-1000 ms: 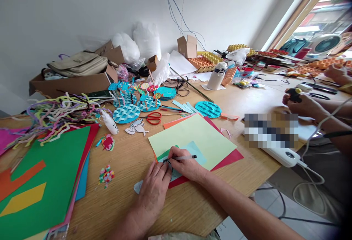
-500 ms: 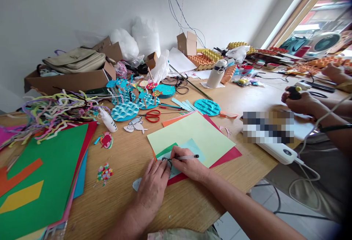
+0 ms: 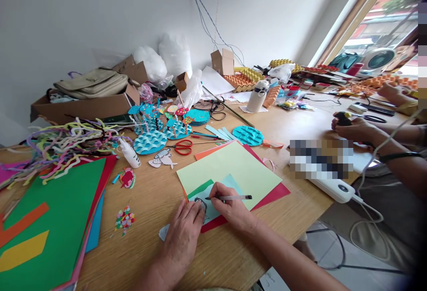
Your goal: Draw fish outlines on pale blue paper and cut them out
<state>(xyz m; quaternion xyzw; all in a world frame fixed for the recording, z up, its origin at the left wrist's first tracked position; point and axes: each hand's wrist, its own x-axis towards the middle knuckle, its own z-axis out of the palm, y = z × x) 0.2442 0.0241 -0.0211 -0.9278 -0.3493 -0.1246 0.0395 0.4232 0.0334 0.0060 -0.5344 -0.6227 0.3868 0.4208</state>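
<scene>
The right hand (image 3: pixel 231 206) is pinching a slim, grey-barrelled, black-ended pen (image 3: pixel 235 197), fingers closed round it; the left hand (image 3: pixel 183 229) is lying flat, fingers close together, gripping nothing visible but pressing a pale blue paper sheet with black drawn lines (image 3: pixel 213 209), which is lying between both hands' fingertips; the sheet is probably behaving as light, limp and easily creased, suiting flat pressure near its edge; the left fingers are covering part of the drawing; whether the pen's tip is touching paper is staying unclear.
</scene>
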